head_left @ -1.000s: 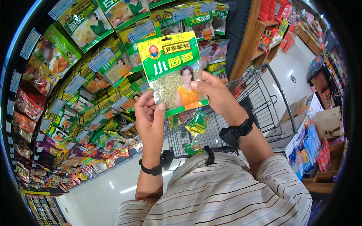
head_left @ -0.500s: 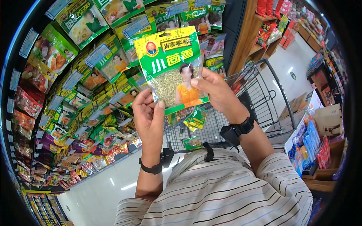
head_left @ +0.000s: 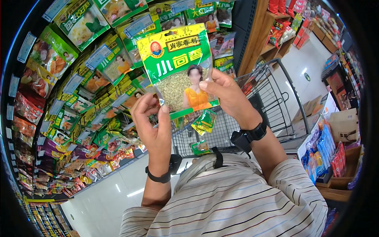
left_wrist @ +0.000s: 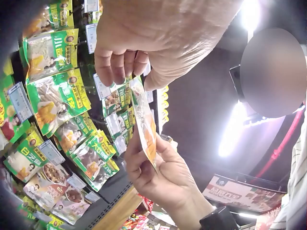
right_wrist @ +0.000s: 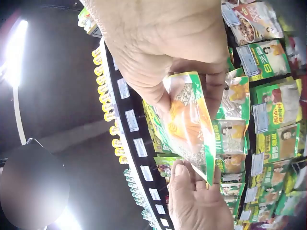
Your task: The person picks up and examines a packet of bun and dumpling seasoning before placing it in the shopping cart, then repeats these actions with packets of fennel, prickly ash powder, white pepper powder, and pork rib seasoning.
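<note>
A clear packet of fennel seeds (head_left: pixel 171 85), with a green and yellow header and a printed figure in orange, is held up in front of the chest, face toward the head camera. My right hand (head_left: pixel 233 96) pinches its right edge, thumb on the front and fingers behind. Beside the lower left corner is my left hand (head_left: pixel 152 122), its thumb tip right at the edge and the fingers loosely bent. In the left wrist view the packet (left_wrist: pixel 146 122) is seen edge-on, with a gap between it and the left fingers (left_wrist: pixel 117 67).
Hanging packets (head_left: pixel 112 65) with price labels (head_left: pixel 98 57) fill the rack on the left. A wire shopping cart (head_left: pixel 294 93) stands ahead, with several small green packets (head_left: pixel 206 120) in it. Wooden shelves (head_left: pixel 262 35) and a cardboard box (head_left: pixel 343 124) are at the right.
The left fingers have moved left, away from the packet's lower corner. The packet has risen slightly in the head view, with the right hand still holding its right edge.
</note>
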`<state>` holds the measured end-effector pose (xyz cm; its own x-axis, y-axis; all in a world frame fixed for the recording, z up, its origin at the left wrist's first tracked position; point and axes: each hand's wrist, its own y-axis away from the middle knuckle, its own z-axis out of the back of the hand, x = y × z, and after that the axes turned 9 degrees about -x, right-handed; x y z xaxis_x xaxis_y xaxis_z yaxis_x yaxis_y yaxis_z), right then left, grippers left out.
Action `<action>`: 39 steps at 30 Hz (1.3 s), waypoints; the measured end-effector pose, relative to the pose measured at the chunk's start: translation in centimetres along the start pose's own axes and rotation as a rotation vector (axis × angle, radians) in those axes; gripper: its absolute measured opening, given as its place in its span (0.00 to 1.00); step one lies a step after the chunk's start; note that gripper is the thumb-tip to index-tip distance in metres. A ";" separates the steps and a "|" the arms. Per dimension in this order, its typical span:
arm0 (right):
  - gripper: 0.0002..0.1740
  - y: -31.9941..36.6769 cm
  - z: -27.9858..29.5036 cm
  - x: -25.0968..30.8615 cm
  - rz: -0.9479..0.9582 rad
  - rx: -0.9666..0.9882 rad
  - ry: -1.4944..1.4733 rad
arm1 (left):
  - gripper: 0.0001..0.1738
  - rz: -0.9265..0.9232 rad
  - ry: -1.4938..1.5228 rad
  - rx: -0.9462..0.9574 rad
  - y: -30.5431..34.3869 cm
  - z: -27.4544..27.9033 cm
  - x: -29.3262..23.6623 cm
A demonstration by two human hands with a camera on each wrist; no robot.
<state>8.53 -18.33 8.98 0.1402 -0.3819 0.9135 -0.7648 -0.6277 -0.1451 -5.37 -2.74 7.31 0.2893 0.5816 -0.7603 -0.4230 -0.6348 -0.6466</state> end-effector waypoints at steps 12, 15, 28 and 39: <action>0.19 1.1 -2.4 -0.7 0.521 0.073 0.591 | 0.31 0.257 0.525 0.214 0.8 -1.5 0.5; 0.17 1.6 -3.3 -0.8 0.681 0.114 0.706 | 0.26 0.538 0.577 0.179 0.4 -0.8 0.8; 0.16 -0.6 -1.4 -1.1 0.012 -0.051 0.258 | 0.20 0.740 0.698 0.132 -0.4 0.5 2.2; 0.11 -1.0 -1.7 -1.7 -0.085 -0.030 0.254 | 0.24 0.730 0.641 0.172 -0.6 0.8 2.7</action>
<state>8.02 -15.92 8.19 0.0459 -0.1440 0.9885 -0.7757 -0.6287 -0.0555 -4.97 -0.34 5.68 0.2968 -0.3419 -0.8917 -0.7875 -0.6158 -0.0260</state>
